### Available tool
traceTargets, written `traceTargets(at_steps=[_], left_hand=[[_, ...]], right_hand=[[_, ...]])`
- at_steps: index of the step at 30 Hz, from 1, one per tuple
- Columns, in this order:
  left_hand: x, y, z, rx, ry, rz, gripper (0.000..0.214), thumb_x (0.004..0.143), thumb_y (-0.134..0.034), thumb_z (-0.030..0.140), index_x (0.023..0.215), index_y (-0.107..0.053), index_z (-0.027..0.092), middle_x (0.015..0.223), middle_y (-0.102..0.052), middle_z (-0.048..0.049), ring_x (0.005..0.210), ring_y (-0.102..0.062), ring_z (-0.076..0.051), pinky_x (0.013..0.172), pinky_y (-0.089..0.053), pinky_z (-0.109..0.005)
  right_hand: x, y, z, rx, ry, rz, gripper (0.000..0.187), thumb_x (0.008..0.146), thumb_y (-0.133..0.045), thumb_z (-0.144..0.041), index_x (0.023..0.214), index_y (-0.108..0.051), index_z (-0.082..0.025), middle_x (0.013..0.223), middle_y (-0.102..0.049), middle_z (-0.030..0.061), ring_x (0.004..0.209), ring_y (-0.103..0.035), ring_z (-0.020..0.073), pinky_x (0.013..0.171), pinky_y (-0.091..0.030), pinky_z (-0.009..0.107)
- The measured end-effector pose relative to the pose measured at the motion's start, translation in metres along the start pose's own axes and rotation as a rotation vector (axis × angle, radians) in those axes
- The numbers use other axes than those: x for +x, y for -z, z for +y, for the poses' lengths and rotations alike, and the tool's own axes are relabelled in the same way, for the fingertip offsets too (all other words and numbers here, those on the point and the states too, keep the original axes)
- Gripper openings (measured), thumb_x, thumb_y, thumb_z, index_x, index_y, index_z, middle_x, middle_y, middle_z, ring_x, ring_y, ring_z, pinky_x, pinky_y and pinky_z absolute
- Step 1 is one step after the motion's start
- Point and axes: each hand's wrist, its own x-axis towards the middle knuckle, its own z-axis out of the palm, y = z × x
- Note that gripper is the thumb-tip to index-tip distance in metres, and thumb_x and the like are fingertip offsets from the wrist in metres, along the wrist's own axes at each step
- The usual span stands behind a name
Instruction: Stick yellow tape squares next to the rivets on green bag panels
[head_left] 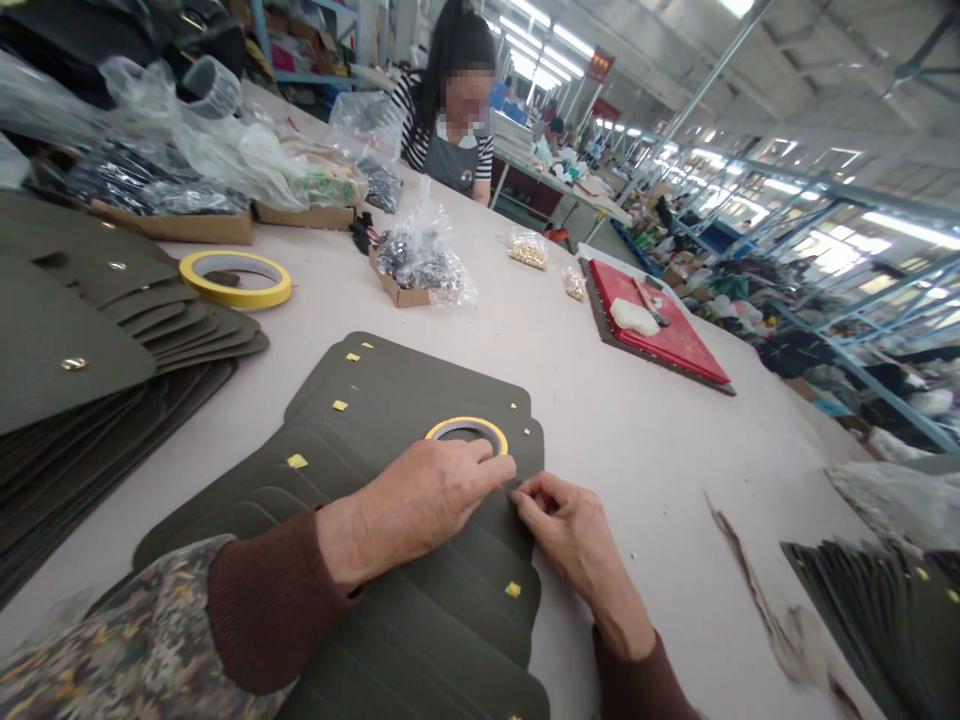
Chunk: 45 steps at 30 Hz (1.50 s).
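A fanned row of dark olive leather flaps [390, 400] lies on the table in front of me, each with a small yellow tape square. My left hand [427, 495] rests on the flaps with its fingers closed over a small roll of yellow tape [466, 431]. My right hand [566, 525] is beside it at the flaps' right edge, its fingertips pinched together on something too small to make out, probably a bit of tape.
A larger yellow tape roll [235, 278] and more stacked olive flaps [82, 330] lie at left. Bagged hardware in boxes [420, 265] and a red cutting mat [664, 320] sit farther back. Another stack [885, 610] is at right. A person [454, 110] sits across the table [622, 440].
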Motion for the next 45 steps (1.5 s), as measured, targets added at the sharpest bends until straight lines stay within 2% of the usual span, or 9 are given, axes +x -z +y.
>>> traceTargets(at_steps=[2,7,13,22,25,29,34,39,45], left_hand=[[0.001,-0.001,-0.005,-0.066,0.001,0.062,0.012,0.094,-0.047,0.015,0.101,-0.055,0.021,0.085,-0.063,0.0005,0.074,-0.062,-0.015,0.064,-0.049,-0.025],[-0.001,-0.008,-0.008,-0.17,-0.037,0.16,0.045,0.094,-0.051,0.018,0.137,-0.035,0.023,0.111,-0.068,-0.0036,0.097,-0.067,-0.017,0.082,-0.054,-0.028],[-0.001,-0.009,0.001,-0.205,0.001,0.092,0.034,0.094,-0.053,0.019,0.125,-0.04,0.021,0.108,-0.068,-0.004,0.096,-0.068,-0.017,0.076,-0.053,-0.025],[0.0,-0.009,0.004,-0.174,0.025,0.041,0.008,0.094,-0.047,0.014,0.091,-0.051,0.02,0.083,-0.061,0.002,0.073,-0.06,-0.014,0.063,-0.042,-0.024],[0.002,-0.009,0.003,-0.142,0.033,0.065,0.011,0.093,-0.047,0.014,0.086,-0.052,0.02,0.078,-0.057,0.0021,0.068,-0.055,-0.014,0.059,-0.038,-0.025],[0.002,-0.011,0.009,-0.14,-0.006,0.141,0.015,0.095,-0.043,0.015,0.086,-0.055,0.019,0.078,-0.056,0.0006,0.07,-0.054,-0.014,0.061,-0.04,-0.025],[0.002,-0.012,0.01,-0.078,0.001,0.159,0.018,0.098,-0.038,0.02,0.092,-0.055,0.019,0.082,-0.059,-0.0007,0.073,-0.056,-0.015,0.064,-0.042,-0.025],[0.012,-0.015,-0.004,0.144,0.11,-0.005,0.012,0.096,-0.045,0.018,0.092,-0.056,0.018,0.088,-0.063,-0.0042,0.085,-0.056,-0.02,0.073,-0.044,-0.031],[0.013,-0.016,-0.006,0.107,0.067,-0.067,0.012,0.095,-0.044,0.018,0.094,-0.056,0.019,0.086,-0.061,-0.0032,0.08,-0.053,-0.019,0.071,-0.041,-0.032]], right_hand=[[-0.003,0.002,0.001,0.071,-0.021,-0.039,0.016,0.08,-0.061,-0.028,0.067,-0.067,-0.019,0.051,-0.053,-0.0046,0.048,-0.048,0.011,0.048,-0.033,0.023],[-0.009,-0.001,-0.006,0.344,0.162,0.179,0.014,0.085,-0.061,-0.027,0.094,-0.069,-0.02,0.083,-0.07,0.0031,0.07,-0.062,0.0154,0.065,-0.049,0.026],[-0.01,-0.005,-0.02,0.247,0.474,0.255,0.013,0.088,-0.057,-0.014,0.093,-0.067,-0.021,0.09,-0.07,0.005,0.082,-0.065,0.0158,0.076,-0.051,0.029],[-0.014,-0.011,-0.019,0.004,0.495,0.4,0.016,0.083,-0.052,-0.013,0.074,-0.063,-0.021,0.065,-0.065,0.0001,0.056,-0.059,0.0114,0.058,-0.047,0.023],[-0.016,-0.012,-0.024,0.064,0.408,0.388,0.014,0.081,-0.054,-0.015,0.074,-0.065,-0.02,0.064,-0.065,-0.0003,0.055,-0.059,0.0113,0.057,-0.047,0.023],[-0.014,-0.011,-0.027,0.417,0.064,0.28,0.012,0.079,-0.059,-0.026,0.071,-0.065,-0.019,0.057,-0.063,-0.0013,0.048,-0.056,0.0112,0.048,-0.045,0.022],[0.0,0.002,-0.001,0.707,-0.244,0.161,0.025,0.069,-0.073,-0.039,0.07,-0.066,-0.016,0.052,-0.061,-0.0021,0.044,-0.056,0.011,0.045,-0.047,0.022],[0.006,0.009,0.021,0.713,-0.298,0.021,0.036,0.066,-0.077,-0.046,0.076,-0.07,-0.012,0.058,-0.064,-0.0005,0.042,-0.053,0.0072,0.043,-0.043,0.019],[0.007,0.011,0.021,0.657,-0.309,-0.029,0.035,0.066,-0.076,-0.046,0.074,-0.069,-0.012,0.055,-0.062,-0.0005,0.04,-0.052,0.0074,0.041,-0.042,0.019]])
